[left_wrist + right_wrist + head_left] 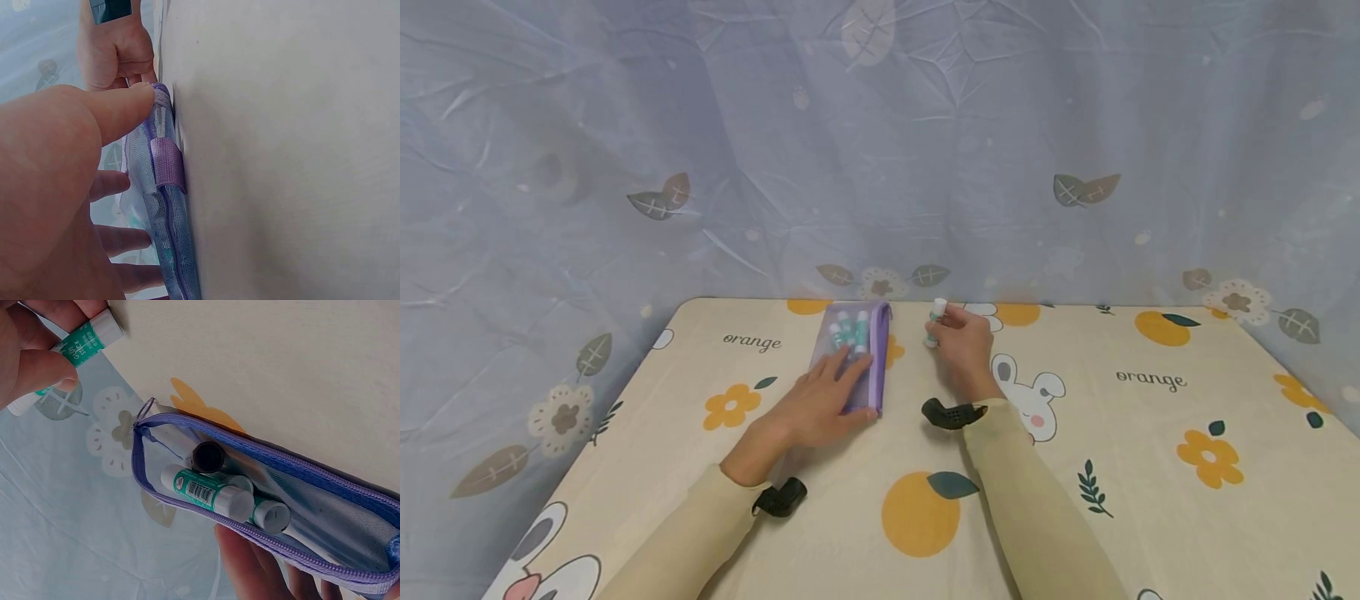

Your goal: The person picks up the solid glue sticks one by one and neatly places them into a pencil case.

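My right hand (pixel 964 340) holds a glue stick (pixel 81 347) between thumb and fingers, to the right of a mesh zip pouch (pixel 877 367). The stick is white with a green label. The pouch lies on the table with its purple zipper open toward the right. Inside are several glue sticks (pixel 203 492), and a dark round end (pixel 207 457) shows among them in the right wrist view. My left hand (pixel 820 404) rests on the pouch with fingers fairly straight over its upper face. Its thumb (pixel 125 109) touches the pouch's near end by the zipper.
A patterned cloth with oranges, flowers and rabbits covers the table (pixel 1037 517). Behind the far edge hangs a grey-blue curtain (pixel 880 167), which also runs along the left and right sides. The pouch lies near that far edge.
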The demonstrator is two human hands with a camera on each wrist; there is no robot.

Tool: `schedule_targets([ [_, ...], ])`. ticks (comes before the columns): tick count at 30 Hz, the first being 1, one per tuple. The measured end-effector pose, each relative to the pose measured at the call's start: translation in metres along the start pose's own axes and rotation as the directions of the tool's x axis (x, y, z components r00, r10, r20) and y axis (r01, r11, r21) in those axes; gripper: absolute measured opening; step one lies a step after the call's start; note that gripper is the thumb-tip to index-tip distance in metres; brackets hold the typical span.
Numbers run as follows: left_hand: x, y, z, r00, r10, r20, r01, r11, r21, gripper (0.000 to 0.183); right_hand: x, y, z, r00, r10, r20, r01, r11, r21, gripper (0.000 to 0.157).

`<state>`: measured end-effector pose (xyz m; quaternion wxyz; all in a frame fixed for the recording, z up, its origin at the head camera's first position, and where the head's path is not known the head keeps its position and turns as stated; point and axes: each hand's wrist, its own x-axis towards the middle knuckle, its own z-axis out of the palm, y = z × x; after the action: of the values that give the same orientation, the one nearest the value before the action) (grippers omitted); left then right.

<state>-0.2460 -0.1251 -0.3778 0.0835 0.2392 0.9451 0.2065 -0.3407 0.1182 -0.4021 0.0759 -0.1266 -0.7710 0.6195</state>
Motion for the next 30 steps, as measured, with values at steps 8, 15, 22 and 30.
schedule_targets([
  [8, 0.0, 0.0, 0.0, 1.0, 0.001, 0.0, -0.001, 1.0, 0.003, 0.083, -0.001, 0.0, -0.001, 1.0, 0.0, 0.001, 0.0, 1.0, -0.009, 0.048],
  [15, 0.0, 0.0, -0.001, 1.0, 0.002, -0.002, -0.002, 1.0, 0.003, 0.083, -0.001, -0.001, 0.0, 1.0, -0.004, -0.007, 0.004, 1.0, 0.003, 0.048],
  [22, 0.001, -0.001, 0.0, 1.0, 0.012, -0.012, -0.012, 1.0, 0.009, 0.082, -0.002, -0.003, 0.004, 1.0, -0.027, -0.006, 0.027, 1.0, 0.0, 0.047],
  [30, 0.001, -0.002, 0.001, 1.0, 0.014, -0.017, -0.014, 1.0, 0.008, 0.082, -0.005, -0.004, 0.01, 1.0, -0.017, 0.013, 0.017, 1.0, 0.015, 0.043],
])
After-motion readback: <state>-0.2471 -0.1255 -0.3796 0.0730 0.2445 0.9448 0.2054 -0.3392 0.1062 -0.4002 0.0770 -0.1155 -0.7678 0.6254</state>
